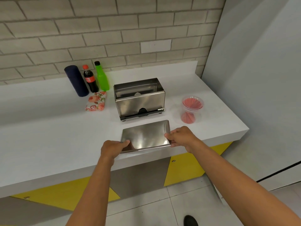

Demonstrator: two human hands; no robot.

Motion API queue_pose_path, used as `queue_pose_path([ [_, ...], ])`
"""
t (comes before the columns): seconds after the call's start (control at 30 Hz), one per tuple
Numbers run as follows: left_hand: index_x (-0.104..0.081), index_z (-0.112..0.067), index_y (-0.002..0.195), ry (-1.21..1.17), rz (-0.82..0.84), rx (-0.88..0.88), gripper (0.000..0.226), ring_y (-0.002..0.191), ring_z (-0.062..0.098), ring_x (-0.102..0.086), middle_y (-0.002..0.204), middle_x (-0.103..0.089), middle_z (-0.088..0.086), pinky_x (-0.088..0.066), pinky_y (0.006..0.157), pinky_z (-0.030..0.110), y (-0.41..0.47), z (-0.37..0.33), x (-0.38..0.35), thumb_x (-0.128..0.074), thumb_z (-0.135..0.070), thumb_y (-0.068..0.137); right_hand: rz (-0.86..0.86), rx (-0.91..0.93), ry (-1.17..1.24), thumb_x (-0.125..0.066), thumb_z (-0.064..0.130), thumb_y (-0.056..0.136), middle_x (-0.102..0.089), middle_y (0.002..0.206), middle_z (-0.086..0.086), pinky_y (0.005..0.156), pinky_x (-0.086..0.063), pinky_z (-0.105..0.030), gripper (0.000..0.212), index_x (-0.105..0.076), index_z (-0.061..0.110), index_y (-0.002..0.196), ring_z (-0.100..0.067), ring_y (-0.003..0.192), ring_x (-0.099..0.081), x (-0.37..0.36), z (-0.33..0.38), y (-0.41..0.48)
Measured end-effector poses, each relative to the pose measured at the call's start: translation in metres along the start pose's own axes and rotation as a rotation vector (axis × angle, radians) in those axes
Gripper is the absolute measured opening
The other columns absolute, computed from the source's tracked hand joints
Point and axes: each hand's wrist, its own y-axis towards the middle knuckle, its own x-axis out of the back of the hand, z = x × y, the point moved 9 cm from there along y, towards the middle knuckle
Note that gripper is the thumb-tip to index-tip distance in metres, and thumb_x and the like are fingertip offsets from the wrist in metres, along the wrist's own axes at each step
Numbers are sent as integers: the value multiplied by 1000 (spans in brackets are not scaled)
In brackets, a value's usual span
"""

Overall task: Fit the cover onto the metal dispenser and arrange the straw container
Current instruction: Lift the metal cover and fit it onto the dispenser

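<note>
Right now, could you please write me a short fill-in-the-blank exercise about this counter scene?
1. Both hands, left hand and right hand, grip the metal ____ by its ends.
2. The top of the metal dispenser is ____.
3. The straws in the straw container are coloured ____.
4. The bottle beside the cola bottle is coloured ____.

Missing words: cover; open; red; green

White desk [48, 128]: open metal dispenser [140, 101] at centre; left of it, floral packet [96, 101], navy cylinder [76, 81], cola bottle [90, 79], green bottle [101, 77]; right, straw container [192, 109].
</note>
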Motion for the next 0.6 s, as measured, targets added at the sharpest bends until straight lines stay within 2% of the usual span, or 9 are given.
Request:
queue_pose_path([
  [0.13,-67,-2,90,-35,-15,27,51,85,27,-64,91,-66,8,-53,79,39,2,2,2,-80,-50,81,36,-7,-64,-82,13,86,-68,82,-17,73,-65,-38,22,-66,-2,84,-24,66,-69,-2,-1,-1],
  [0.27,-62,-5,77,-55,-41,11,36,75,22,-59,84,-65,9,-47,70,34,3,-3,5,-75,-37,89,55,29,-164,-79,12,88,-69,83,-22,84,-63,-46,21,-62,0,94,-30,70,-71,-1,-1,-4],
  [0.33,-59,-5,72,-58,-19,-4,36,75,24,-56,80,-61,8,-43,70,34,6,-5,7,-73,-32,91,41,31,-199,-80,14,87,-74,89,-21,86,-62,-46,29,-62,-5,101,-31,74,-74,1,-2,-4],
  [0.43,-69,-9,85,-115,31,-2,19,87,22,-64,97,-70,8,-45,78,33,6,-5,9,-76,-25,90,24,48,-248,-81,17,86,-77,92,-18,81,-62,-39,33,-63,0,107,-30,79,-78,2,-2,-6],
  [0.5,-73,-6,103,-140,55,1,23,101,25,-66,106,-71,9,-45,83,35,6,-4,9,-77,-24,89,12,61,-259,-82,18,86,-77,92,-16,75,-61,-34,32,-64,2,107,-30,79,-78,4,0,-8],
  [0.6,-74,-5,109,-165,62,-9,28,106,27,-66,110,-72,10,-46,86,36,4,-2,9,-78,-24,89,-15,80,-270,-82,17,85,-76,92,-16,85,-62,-41,32,-64,2,107,-31,80,-78,8,4,-8],
])
